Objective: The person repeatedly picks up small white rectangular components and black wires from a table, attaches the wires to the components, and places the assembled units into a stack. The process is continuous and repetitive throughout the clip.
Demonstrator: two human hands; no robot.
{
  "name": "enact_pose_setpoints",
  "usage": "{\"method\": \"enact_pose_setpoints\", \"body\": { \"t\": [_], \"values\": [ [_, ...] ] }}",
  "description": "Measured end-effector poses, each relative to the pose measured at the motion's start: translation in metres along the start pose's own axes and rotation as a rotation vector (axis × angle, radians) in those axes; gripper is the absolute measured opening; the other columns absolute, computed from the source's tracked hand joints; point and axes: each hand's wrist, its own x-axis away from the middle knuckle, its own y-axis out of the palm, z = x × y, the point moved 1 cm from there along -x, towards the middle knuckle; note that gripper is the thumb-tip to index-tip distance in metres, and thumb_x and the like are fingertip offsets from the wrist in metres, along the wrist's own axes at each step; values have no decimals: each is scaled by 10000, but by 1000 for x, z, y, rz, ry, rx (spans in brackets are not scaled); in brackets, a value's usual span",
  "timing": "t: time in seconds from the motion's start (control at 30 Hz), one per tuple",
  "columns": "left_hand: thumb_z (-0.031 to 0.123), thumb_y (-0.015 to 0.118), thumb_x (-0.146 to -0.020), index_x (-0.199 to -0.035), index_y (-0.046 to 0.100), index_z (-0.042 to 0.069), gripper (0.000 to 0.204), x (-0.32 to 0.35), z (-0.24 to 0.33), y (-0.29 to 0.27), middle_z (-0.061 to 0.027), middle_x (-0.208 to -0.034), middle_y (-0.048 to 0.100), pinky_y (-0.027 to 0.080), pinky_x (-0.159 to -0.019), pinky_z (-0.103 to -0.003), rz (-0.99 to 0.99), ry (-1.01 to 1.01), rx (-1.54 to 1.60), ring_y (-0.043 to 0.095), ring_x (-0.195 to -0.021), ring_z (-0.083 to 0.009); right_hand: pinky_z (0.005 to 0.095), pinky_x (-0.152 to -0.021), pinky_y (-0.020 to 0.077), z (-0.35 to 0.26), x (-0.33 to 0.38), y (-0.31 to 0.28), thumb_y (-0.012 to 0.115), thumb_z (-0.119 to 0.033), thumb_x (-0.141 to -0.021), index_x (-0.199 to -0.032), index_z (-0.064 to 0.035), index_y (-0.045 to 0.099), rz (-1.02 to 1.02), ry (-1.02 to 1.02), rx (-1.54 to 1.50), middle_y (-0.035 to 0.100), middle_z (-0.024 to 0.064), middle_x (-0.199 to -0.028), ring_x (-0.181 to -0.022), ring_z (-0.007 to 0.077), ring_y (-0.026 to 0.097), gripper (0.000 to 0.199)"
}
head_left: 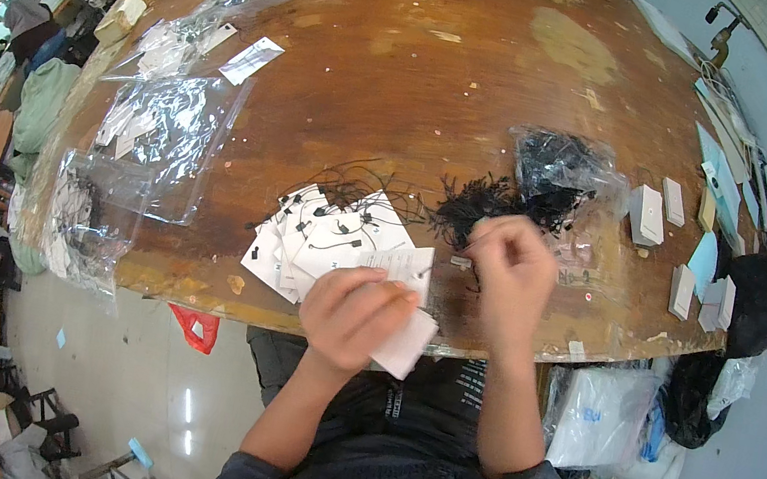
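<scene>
Step in hand: we judge that we are threading a black string loop through a white paper tag (403, 316), one tag at a time.
Left hand (352, 318): our fingers are curled closed around the tag, holding it just off the near edge of the wooden table (411, 72).
Right hand (512, 273): our fingertips are pinched together above the tag; we think they hold a thin string, but it is too fine to tell for sure.
Finished tags (318, 234): a fanned pile with strings attached lies on the table just left of the held tag.
Loose strings (472, 206): a black bundle sits just beyond our right hand, spilling from a clear bag (562, 173).
Next move calls for: steady fingers and a fine aim, as the tag's hole is hidden from us.
</scene>
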Motion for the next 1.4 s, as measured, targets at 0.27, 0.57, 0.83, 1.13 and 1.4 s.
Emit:
{"method": "enact_pose_setpoints", "body": {
  "t": [0.27, 0.57, 0.83, 1.13, 1.4],
  "values": [
    [31, 686, -836, -1123, 593, -46, 312, -9, -40, -14, -108, -979, 647, 495, -812, -303, 391, -1094, 481, 634, -874, -193, 328, -667, 485, 23, -36, -48, 693, -121, -835, -861, -8, 666, -5, -326, 650, 637, 93, -817, -689, 234, 579, 120],
    [167, 517, -974, -1251, 469, -57, 359, -2, -40, -28, -176, -1048, 632, 517, -861, -354, 490, -1084, 757, 632, -992, -239, 374, -736, 496, 30, -40, -59, 676, -62, -808, -900, -12, 665, -298, -196, 844, 632, 91, -932, -852, 291, 611, 105],
    [148, 579, -951, -1206, 488, -19, 318, 7, -26, -12, -108, -1080, 606, 515, -869, -363, 323, -1148, 859, 611, -992, -192, 229, -753, 464, 13, -34, -51, 596, -48, -927, -933, 9, 634, 100, -37, -20, 636, 19, -927, -859, 82, 583, 68],
    [23, 731, -817, -1081, 581, -13, 305, 3, -14, -13, -58, -998, 625, 489, -789, -283, 183, -994, 686, 585, -885, -112, 243, -800, 465, 1, -40, -53, 568, -59, -946, -978, 3, 601, 224, -210, 128, 630, 63, -930, -863, 115, 594, 76],
    [7, 729, -804, -1083, 586, -6, 313, 7, -2, -8, -19, -961, 609, 485, -790, -266, 46, -1020, 895, 573, -881, -101, 248, -754, 475, -17, -36, -37, 580, -50, -935, -977, -3, 591, 45, -165, -28, 601, 44, -884, -784, 125, 587, 64]
  ]
}}
